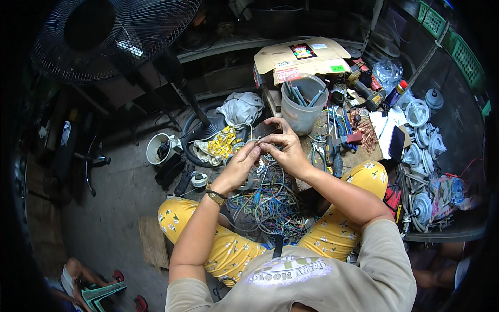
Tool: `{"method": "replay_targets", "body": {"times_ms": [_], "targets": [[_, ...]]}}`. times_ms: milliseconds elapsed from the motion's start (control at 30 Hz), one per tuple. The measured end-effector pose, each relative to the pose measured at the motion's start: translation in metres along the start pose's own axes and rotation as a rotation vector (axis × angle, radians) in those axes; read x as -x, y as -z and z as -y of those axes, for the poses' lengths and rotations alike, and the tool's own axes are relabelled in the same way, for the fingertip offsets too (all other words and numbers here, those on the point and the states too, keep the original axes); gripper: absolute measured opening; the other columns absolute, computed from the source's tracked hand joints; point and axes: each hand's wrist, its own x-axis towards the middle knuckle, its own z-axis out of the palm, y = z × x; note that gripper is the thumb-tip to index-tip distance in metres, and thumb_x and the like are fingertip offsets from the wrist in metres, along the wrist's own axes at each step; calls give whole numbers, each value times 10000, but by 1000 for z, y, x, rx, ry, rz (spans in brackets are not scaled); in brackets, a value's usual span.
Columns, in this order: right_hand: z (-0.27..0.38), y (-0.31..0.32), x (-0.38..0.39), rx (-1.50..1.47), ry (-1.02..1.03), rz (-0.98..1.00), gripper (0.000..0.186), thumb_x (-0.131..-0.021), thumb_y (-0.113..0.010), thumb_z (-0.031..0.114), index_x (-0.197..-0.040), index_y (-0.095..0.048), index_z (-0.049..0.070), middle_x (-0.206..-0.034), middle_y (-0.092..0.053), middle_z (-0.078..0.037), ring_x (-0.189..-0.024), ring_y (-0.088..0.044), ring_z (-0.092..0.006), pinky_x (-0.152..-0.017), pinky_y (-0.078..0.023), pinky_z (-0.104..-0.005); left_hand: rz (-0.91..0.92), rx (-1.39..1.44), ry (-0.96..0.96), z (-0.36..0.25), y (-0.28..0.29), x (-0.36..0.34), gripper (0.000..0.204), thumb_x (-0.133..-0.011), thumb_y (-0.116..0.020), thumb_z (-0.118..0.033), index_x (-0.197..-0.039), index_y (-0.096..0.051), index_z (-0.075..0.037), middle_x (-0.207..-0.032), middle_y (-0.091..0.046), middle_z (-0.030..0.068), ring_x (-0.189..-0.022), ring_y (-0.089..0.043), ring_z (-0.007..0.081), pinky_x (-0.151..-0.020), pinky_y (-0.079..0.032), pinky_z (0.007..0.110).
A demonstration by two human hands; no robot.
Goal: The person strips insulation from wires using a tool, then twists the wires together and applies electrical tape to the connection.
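Observation:
My left hand (240, 167) and my right hand (287, 147) meet above my lap, fingertips almost touching. Thumb and fingers of each are pinched together on something too small to make out; the other right fingers are raised and bent. A pale cord passes close behind the fingertips. Below my hands, a tangle of thin coloured wires (270, 205) lies on the floor between my legs. Several clear, round plastic parts sit by the wires, partly hidden by my left hand.
A workbench on the right carries a translucent bucket (301, 117), pliers (329, 151), a cordless drill (366, 92), copper strands (365, 130) and a phone (396, 143). At left stand a fan (112, 39) and a white pail (158, 151). Another person's legs (86, 275) show lower left.

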Motion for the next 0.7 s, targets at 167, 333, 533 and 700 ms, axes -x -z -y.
{"method": "replay_targets", "body": {"times_ms": [167,333,533,700], "targets": [[24,8,0,230,74,75,119,-741,-728,143,-818,-698,57,-1139,-542,-137,-1008,-582,-313,-839,-467,-377,87,-149,6,6,12,2,324,-1002,-440,-315,-1105,-525,-20,-883,-497,-19,-804,-438,74,-740,-391,220],[28,27,-11,420,441,252,474,-769,-660,129,-1228,-546,164,-1116,-572,-99,-943,-592,-282,-748,-497,-372,185,-221,129,-8,18,11,272,-987,-456,-269,-1056,-532,-18,-881,-500,-13,-792,-452,87,-724,-407,238],[16,32,-4,697,636,397,370,-753,-577,185,-1121,-614,191,-902,-581,1,-780,-553,-185,-623,-482,-317,218,-123,274,-10,10,15,230,-976,-465,-231,-1042,-535,-22,-892,-490,-13,-773,-452,96,-720,-427,263],[9,31,4,736,643,384,254,-751,-575,195,-993,-617,129,-807,-547,17,-774,-558,-161,-567,-485,-285,297,191,357,-1,11,13,236,-976,-472,-241,-1071,-540,-36,-865,-479,-30,-764,-440,76,-724,-418,251]]}}
